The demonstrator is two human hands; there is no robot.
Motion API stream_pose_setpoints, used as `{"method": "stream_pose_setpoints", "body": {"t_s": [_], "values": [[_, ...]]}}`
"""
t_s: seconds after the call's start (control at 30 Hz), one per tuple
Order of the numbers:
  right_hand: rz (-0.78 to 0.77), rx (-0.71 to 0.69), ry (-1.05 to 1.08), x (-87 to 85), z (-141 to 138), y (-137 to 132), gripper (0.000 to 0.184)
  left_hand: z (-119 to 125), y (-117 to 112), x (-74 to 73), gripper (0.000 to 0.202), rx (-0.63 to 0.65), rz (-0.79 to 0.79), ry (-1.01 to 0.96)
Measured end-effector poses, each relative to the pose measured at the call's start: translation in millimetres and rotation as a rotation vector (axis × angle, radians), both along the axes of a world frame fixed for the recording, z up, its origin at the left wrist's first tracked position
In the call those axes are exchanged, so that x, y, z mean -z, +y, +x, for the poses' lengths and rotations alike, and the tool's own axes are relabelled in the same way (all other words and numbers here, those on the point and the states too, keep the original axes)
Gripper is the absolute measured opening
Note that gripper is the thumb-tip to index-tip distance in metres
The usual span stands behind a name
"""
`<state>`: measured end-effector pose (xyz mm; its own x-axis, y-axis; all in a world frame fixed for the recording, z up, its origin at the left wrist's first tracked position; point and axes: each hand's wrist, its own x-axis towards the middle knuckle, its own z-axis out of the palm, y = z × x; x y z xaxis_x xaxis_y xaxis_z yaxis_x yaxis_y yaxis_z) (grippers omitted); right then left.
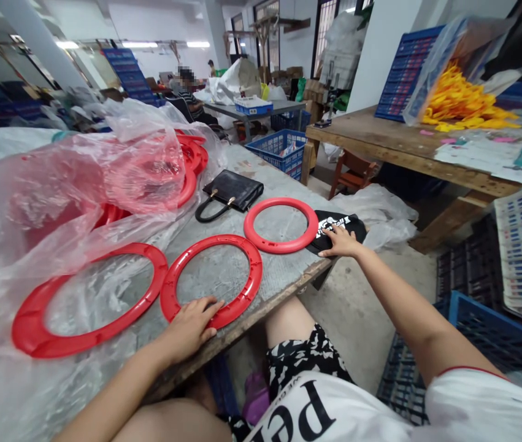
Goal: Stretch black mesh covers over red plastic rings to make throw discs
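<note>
Your left hand [191, 325] lies at seven o'clock on the middle red ring [255, 270]. At its two o'clock, your right hand [341, 240] touches black cloth [357, 226] — all fingers released.

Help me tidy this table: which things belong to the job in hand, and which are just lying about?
Likely part of the job:
red ring under the left hand
two more red rings beside it
black cloth item under the right hand, use unclear

Likely lying about:
black handbag
yellow pieces on the wooden table
</note>
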<state>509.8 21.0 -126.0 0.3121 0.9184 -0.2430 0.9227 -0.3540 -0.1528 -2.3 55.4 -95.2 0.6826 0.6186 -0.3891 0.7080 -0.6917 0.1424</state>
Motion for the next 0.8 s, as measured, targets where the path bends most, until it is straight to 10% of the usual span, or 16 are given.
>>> {"method": "stream_pose_setpoints", "body": {"t_s": [0.3,0.43,0.57,0.8], "values": [[0.115,0.015,-0.084,-6.9,-15.5,3.7,0.090,1.0,-1.2,-2.7,0.058,-0.011,-0.002,-0.002],[0.346,-0.310,-0.146,-17.9,-54.4,16.7,0.075,1.7,0.0,0.3,0.060,-0.008,0.001,-0.010],[0.215,-0.634,-0.130,-28.8,-86.7,38.5,0.056,5.0,-0.9,-3.0,0.062,-0.025,-0.005,0.014],[0.342,-0.685,-0.069,-60.4,-79.2,68.5,0.049,4.8,-4.6,-0.5,0.066,-0.070,-0.044,0.018]]}}
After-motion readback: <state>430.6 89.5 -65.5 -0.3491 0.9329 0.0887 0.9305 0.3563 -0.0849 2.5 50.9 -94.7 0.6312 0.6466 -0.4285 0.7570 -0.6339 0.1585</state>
